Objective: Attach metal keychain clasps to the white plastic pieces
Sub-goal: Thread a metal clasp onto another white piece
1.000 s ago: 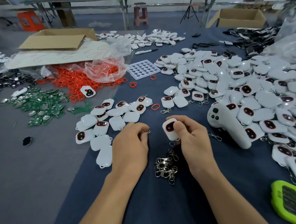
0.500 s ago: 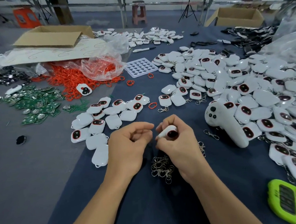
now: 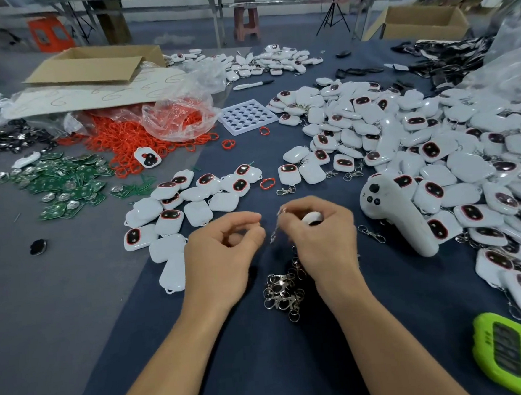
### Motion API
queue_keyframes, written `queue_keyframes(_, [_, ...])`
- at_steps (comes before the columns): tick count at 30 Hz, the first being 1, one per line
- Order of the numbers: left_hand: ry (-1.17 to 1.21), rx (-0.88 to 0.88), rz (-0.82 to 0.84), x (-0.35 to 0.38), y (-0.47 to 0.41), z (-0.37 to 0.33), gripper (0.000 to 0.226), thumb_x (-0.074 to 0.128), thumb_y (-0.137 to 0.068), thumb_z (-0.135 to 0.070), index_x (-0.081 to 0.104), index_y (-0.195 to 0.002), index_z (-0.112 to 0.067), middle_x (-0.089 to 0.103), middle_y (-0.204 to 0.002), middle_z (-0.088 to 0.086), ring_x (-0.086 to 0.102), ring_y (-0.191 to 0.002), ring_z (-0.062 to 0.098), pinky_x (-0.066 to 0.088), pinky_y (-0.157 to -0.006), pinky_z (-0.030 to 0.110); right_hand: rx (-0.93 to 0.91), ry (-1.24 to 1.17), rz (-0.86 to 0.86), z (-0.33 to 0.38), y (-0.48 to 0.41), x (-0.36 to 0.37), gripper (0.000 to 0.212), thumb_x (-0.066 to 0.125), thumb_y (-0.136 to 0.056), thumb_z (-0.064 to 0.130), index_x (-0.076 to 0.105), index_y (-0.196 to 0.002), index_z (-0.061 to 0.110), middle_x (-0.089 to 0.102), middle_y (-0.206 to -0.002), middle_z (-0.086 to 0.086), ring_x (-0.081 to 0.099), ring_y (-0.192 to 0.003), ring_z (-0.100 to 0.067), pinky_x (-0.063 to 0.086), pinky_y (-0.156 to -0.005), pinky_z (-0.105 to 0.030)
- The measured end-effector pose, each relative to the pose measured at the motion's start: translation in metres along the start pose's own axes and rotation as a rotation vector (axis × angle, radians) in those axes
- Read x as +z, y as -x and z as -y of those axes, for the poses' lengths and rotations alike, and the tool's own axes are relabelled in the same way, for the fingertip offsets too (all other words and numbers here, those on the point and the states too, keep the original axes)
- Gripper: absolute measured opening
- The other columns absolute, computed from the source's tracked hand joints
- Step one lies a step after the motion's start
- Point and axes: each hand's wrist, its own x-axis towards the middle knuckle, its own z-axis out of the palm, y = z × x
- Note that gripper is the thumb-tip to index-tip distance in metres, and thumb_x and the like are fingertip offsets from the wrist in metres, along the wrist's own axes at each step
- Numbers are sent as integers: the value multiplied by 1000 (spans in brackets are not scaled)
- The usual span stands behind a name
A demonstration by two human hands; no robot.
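My right hand (image 3: 324,239) grips a white plastic piece (image 3: 311,217) with a dark red-rimmed face. A metal clasp (image 3: 277,227) dangles at that hand's fingertips, blurred. My left hand (image 3: 223,252) sits just left of the clasp with thumb and forefinger curled together, and nothing shows between them. A small heap of loose metal clasps (image 3: 282,291) lies on the dark blue mat between my wrists. Several white pieces (image 3: 192,208) lie in a group to the left of my hands. A large pile of white pieces (image 3: 435,154) fills the right side, many with clasps on.
A white handheld controller (image 3: 393,215) lies right of my hands. A green timer (image 3: 517,355) sits at the lower right edge. Red rings (image 3: 119,139), green circuit boards (image 3: 58,183), a white holed tray (image 3: 247,116) and a cardboard box (image 3: 96,65) lie further back.
My hands came together, then parted a little. The right hand turned the white piece edge-on, and the clasp now hangs at its fingertips instead of in the left hand's pinch.
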Motion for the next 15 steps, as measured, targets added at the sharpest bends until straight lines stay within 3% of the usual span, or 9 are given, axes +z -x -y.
queue_keyframes(2, [-188,30,97,4,3,-3,9,72,-75,-39,77,-80,-44,63,-59,-17,55,-56,-1,44,-57,12,29,21,-69,0,-9,-3,20,77,-81,17,80,-89,35,76,-75,14,69,-64,-7,56,-65,-23])
queue_keyframes(3, [-306,54,158,5,5,-4,10,67,-72,-45,75,-78,-46,64,-63,-19,57,-58,-1,44,-57,13,17,56,-70,-2,-10,-3,22,76,-82,16,80,-93,35,75,-77,16,69,-65,-5,53,-64,-17])
queue_keyframes(5, [-531,121,276,8,8,-7,19,60,-71,-50,70,-87,-52,66,-79,-24,61,-75,0,49,-65,23,-30,135,-48,-4,-7,-3,26,73,-83,15,78,-95,37,74,-80,22,68,-71,2,46,-61,-6])
queue_keyframes(7, [-658,183,358,11,9,-7,29,58,-72,-52,60,-101,-58,60,-92,-25,56,-89,-2,46,-70,23,-54,183,-39,-6,-3,-4,27,70,-82,12,76,-90,38,73,-81,26,67,-76,7,45,-64,-3])
queue_keyframes(10, [-755,239,417,14,7,-5,36,56,-79,-56,51,-114,-63,51,-94,-23,48,-94,-4,37,-69,18,-27,118,-63,-8,0,-11,31,67,-80,8,75,-82,38,74,-79,22,68,-72,3,46,-60,-7])
queue_keyframes(12, [-770,248,443,16,7,-5,34,58,-84,-58,53,-117,-65,50,-95,-21,46,-95,-1,41,-73,22,9,43,-79,-9,-1,-16,31,67,-79,7,75,-80,37,73,-74,16,66,-63,-1,48,-57,-12])
queue_keyframes(15, [-682,204,385,16,8,-5,23,69,-84,-51,65,-106,-56,57,-90,-18,50,-93,2,48,-78,32,47,-30,-74,-10,-2,-18,29,68,-76,5,76,-79,33,71,-68,10,62,-57,-5,50,-56,-18])
